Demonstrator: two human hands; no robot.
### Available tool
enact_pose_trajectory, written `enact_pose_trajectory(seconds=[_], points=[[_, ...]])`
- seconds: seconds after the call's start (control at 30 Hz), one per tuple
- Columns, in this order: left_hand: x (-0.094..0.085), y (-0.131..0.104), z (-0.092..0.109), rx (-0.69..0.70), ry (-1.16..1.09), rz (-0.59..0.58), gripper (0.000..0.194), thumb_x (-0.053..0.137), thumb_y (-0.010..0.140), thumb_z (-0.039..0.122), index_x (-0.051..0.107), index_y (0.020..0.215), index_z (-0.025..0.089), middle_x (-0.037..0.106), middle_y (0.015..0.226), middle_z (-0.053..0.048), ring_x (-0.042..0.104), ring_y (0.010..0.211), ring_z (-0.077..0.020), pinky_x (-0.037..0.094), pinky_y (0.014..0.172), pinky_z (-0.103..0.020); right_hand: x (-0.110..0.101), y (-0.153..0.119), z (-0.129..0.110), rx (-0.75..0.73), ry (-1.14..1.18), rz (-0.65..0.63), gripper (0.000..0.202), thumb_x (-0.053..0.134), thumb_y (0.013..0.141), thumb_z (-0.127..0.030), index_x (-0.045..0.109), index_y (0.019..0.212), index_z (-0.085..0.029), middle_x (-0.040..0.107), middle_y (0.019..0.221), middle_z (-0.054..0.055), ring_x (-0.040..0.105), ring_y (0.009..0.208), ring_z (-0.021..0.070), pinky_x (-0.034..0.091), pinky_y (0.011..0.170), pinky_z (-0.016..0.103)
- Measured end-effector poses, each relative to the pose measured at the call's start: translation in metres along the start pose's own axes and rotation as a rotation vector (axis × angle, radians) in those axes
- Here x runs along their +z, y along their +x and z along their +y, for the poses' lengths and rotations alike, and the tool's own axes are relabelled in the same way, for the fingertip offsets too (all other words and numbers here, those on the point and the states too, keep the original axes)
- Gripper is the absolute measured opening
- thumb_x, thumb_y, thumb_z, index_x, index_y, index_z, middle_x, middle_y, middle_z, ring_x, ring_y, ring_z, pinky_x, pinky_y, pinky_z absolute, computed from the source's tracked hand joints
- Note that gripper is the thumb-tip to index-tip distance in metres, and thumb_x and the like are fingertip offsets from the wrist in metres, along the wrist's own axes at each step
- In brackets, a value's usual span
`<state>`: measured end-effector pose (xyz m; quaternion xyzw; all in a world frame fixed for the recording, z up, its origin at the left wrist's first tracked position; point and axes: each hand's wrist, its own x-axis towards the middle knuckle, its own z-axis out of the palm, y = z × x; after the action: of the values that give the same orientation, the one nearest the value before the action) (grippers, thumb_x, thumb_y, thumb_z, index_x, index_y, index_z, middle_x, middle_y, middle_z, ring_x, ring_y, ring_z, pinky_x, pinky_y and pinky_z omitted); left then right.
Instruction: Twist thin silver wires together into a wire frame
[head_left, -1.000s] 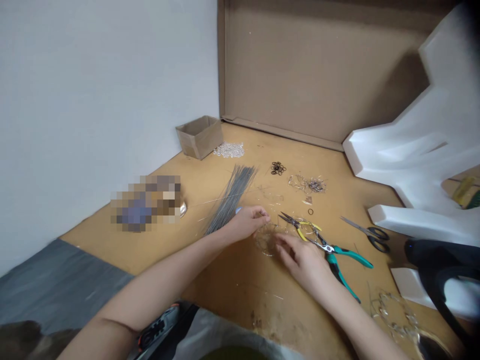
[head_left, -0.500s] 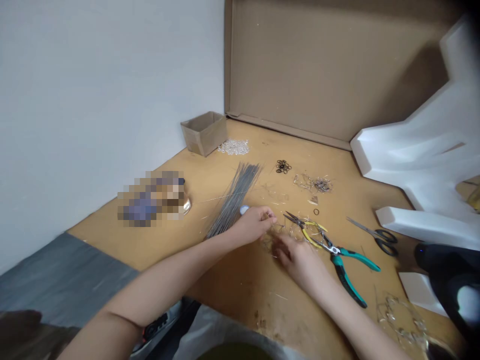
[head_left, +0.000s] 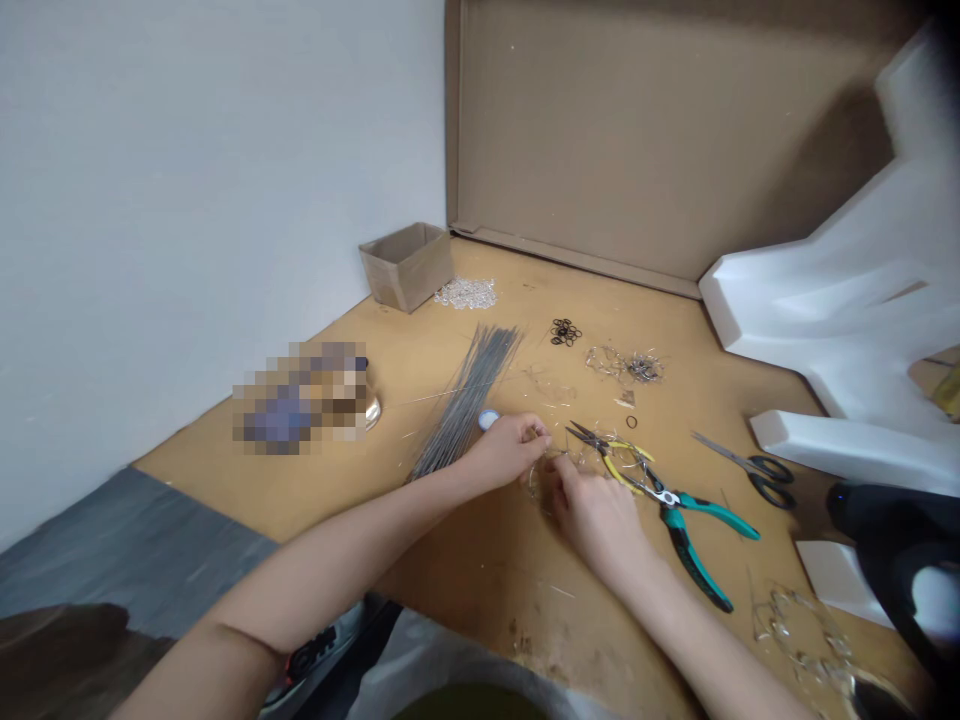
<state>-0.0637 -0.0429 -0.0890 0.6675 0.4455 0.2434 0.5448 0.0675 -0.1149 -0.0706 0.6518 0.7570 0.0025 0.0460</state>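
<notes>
My left hand [head_left: 516, 444] is closed in a pinch at the middle of the table, on thin wire. Just to its right and nearer me, my right hand [head_left: 596, 505] has its fingers curled together at the same thin wire piece [head_left: 534, 485], whose loop shows between the hands. Exactly how the fingertips grip is too small to tell. Yellow-handled pliers [head_left: 616, 460] and green-handled pliers [head_left: 694, 520] lie right of my right hand. A bundle of grey wires [head_left: 469, 400] lies beyond my left forearm, with a round white-blue object [head_left: 487, 419] by my left hand.
A cardboard box [head_left: 409, 268] and clear beads [head_left: 466, 293] are at the back. Black rings [head_left: 565, 332] and tangled wire pieces [head_left: 626, 366] lie farther right. Scissors [head_left: 750, 470] sit near white foam [head_left: 817, 450]. Wire loops with beads [head_left: 806, 630] are at lower right.
My right hand has turned slightly, and its fingers have moved a little upward near the wire. My left hand has hardly moved.
</notes>
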Motion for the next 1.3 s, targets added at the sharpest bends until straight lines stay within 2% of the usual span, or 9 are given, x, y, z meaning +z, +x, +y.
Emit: enact_pose_trajectory(seconds=[0.17,0.43,0.63,0.83,1.03,1.2,1.3], points=[[0.0,0.001,0.001,-0.034,-0.022,-0.032,0.007,0.048,0.079,0.024,0.05,0.078,0.017,0.039,0.034,0.011,0.041,0.031,-0.0071,0.031,0.039,-0.016,-0.002,0.0,0.002,-0.022,-0.026,-0.042,0.012,0.048,0.08,-0.014,0.059,0.08,-0.02,0.068,0.068,0.007,0.067,0.062,0.0206,0.022,0.045,0.026],[-0.001,0.0,0.005,-0.07,0.083,-0.008,0.008,0.049,0.078,0.023,0.053,0.081,0.017,0.04,0.035,0.011,0.041,0.03,-0.0073,0.03,0.037,-0.016,-0.001,-0.002,0.0,-0.01,-0.057,-0.044,0.017,0.043,0.084,-0.012,0.06,0.088,-0.017,0.067,0.083,0.009,0.065,0.064,0.0188,0.029,0.046,0.024],[0.0,0.001,0.001,-0.096,0.043,-0.008,0.013,0.05,0.079,0.027,0.053,0.086,0.016,0.04,0.033,0.01,0.037,0.027,-0.0071,0.028,0.034,-0.016,-0.002,-0.005,0.001,0.036,-0.058,-0.012,0.019,0.042,0.084,-0.012,0.06,0.089,-0.017,0.067,0.082,0.009,0.064,0.063,0.0176,0.028,0.046,0.023],[0.001,0.004,-0.001,-0.092,-0.089,-0.043,0.022,0.052,0.08,0.028,0.051,0.099,0.016,0.044,0.034,0.011,0.036,0.027,-0.0063,0.028,0.034,-0.015,-0.001,-0.002,0.011,-0.017,0.078,-0.002,0.021,0.045,0.082,-0.012,0.062,0.088,-0.022,0.069,0.08,0.006,0.064,0.068,0.0172,0.03,0.051,0.023],[0.005,0.005,-0.004,-0.081,-0.113,-0.02,0.021,0.051,0.08,0.025,0.052,0.099,0.015,0.043,0.034,0.011,0.038,0.028,-0.006,0.028,0.035,-0.015,-0.001,0.001,0.013,0.005,0.062,-0.018,0.018,0.045,0.083,-0.02,0.063,0.082,-0.023,0.07,0.067,0.005,0.064,0.058,0.0194,0.026,0.047,0.025],[0.002,0.006,-0.005,-0.047,-0.165,-0.038,0.026,0.051,0.081,0.034,0.05,0.099,0.015,0.047,0.039,0.01,0.039,0.03,-0.0057,0.03,0.035,-0.015,-0.006,0.004,0.012,0.004,0.043,-0.027,0.014,0.051,0.081,-0.028,0.063,0.084,-0.022,0.071,0.068,0.006,0.066,0.061,0.0216,0.028,0.047,0.025],[-0.003,0.006,-0.004,-0.047,-0.192,-0.075,0.03,0.049,0.082,0.042,0.049,0.094,0.015,0.051,0.042,0.008,0.04,0.03,-0.0061,0.03,0.034,-0.015,-0.008,0.007,0.011,-0.006,0.008,-0.054,0.013,0.054,0.078,-0.027,0.065,0.081,-0.021,0.07,0.067,0.007,0.067,0.061,0.0228,0.029,0.046,0.025]])
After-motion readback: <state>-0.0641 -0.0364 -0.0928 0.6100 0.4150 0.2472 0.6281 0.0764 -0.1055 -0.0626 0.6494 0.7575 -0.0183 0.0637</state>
